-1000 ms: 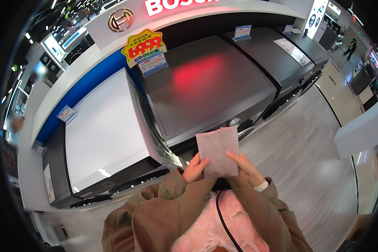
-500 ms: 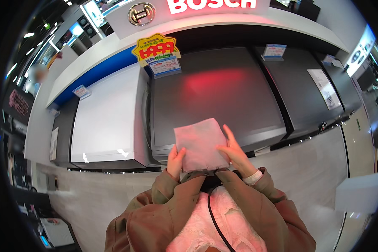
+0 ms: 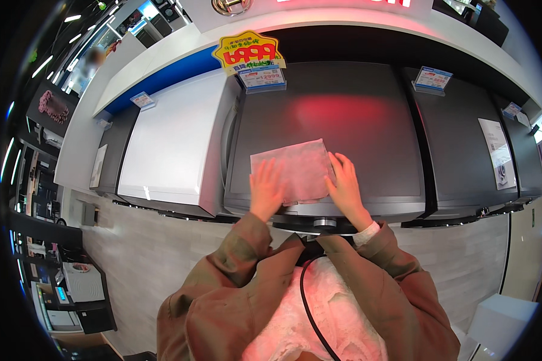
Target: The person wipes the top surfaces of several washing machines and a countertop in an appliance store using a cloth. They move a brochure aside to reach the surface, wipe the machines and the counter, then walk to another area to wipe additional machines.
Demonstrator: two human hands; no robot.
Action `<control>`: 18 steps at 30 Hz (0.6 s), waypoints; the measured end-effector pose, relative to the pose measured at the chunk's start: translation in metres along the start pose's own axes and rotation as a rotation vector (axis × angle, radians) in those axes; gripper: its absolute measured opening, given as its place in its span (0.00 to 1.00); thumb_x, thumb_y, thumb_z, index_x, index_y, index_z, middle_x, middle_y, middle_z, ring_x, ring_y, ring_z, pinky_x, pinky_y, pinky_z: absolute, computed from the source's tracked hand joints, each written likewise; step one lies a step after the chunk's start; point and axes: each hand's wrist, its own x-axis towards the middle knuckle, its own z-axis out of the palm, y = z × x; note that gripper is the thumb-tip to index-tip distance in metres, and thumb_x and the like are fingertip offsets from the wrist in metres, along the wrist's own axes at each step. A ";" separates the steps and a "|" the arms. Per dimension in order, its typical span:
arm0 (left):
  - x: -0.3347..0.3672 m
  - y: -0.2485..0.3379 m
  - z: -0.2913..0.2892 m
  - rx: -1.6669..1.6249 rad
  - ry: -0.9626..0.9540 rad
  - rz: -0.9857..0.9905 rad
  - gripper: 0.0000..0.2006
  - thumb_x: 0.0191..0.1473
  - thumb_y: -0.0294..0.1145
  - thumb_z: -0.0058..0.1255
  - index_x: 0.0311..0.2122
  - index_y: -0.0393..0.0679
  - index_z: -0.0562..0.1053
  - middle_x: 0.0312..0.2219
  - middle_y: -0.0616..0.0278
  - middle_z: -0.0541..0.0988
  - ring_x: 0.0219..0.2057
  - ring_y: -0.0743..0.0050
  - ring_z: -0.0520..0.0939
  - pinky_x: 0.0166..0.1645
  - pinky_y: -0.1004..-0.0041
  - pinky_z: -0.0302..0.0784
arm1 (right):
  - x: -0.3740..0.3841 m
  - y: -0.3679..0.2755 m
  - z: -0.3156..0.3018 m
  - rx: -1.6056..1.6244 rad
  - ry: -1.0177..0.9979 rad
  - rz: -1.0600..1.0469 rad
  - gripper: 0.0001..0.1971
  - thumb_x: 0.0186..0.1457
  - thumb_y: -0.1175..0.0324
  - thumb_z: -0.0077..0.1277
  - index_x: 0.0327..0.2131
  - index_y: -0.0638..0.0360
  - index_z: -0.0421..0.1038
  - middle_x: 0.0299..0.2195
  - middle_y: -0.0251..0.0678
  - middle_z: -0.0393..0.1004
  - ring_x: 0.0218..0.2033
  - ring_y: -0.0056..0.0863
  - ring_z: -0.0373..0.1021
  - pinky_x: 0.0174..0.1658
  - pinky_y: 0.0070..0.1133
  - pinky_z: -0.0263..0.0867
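Note:
A folded pale pinkish-grey cloth (image 3: pixel 298 159) lies on the dark grey appliance top (image 3: pixel 379 156) in front of me, near its front edge. My left hand (image 3: pixel 267 186) rests flat on the cloth's left part, its fingers stretched out and a little apart. At the cloth's right edge is my right hand (image 3: pixel 346 188), fingers extended, with the thumb close to the fabric. Whether the right fingertips touch the cloth or the surface beside it is hard to tell.
A white appliance (image 3: pixel 168 141) stands to the left and another dark one (image 3: pixel 457 141) to the right. A yellow price sign (image 3: pixel 250 53) and a small price card (image 3: pixel 430 78) stand along the back. Behind them curves a white ledge (image 3: pixel 343 24).
The cloth, held up between both hands before, is now down on the dark appliance top. My left hand has gone from gripping its side to lying flat on it. Both hands moved forward.

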 end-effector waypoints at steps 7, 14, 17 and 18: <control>0.027 0.012 0.023 0.124 -0.153 0.085 0.33 0.49 0.59 0.44 0.59 0.61 0.59 0.63 0.60 0.47 0.64 0.56 0.44 0.56 0.30 0.33 | -0.002 0.038 -0.034 -0.129 0.161 0.124 0.22 0.49 0.75 0.47 0.50 0.63 0.61 0.52 0.46 0.58 0.54 0.45 0.55 0.55 0.32 0.54; 0.060 -0.007 0.014 0.180 -0.161 0.203 0.35 0.46 0.61 0.45 0.59 0.61 0.59 0.62 0.62 0.50 0.64 0.57 0.46 0.56 0.31 0.32 | -0.030 0.059 -0.036 -0.476 0.214 0.238 0.22 0.52 0.74 0.45 0.52 0.62 0.60 0.53 0.44 0.57 0.58 0.43 0.51 0.58 0.35 0.51; 0.067 -0.011 0.019 0.173 -0.158 0.221 0.35 0.46 0.62 0.45 0.59 0.62 0.59 0.62 0.62 0.51 0.63 0.57 0.47 0.57 0.31 0.33 | -0.031 0.061 -0.033 -0.545 0.201 0.260 0.21 0.53 0.71 0.44 0.51 0.66 0.60 0.54 0.45 0.57 0.58 0.43 0.51 0.56 0.36 0.52; 0.067 -0.013 0.020 0.173 -0.157 0.224 0.35 0.46 0.62 0.45 0.59 0.62 0.59 0.62 0.62 0.51 0.63 0.57 0.48 0.57 0.32 0.33 | -0.030 0.063 -0.032 -0.539 0.206 0.267 0.21 0.53 0.71 0.44 0.51 0.66 0.60 0.54 0.45 0.57 0.58 0.43 0.51 0.56 0.36 0.52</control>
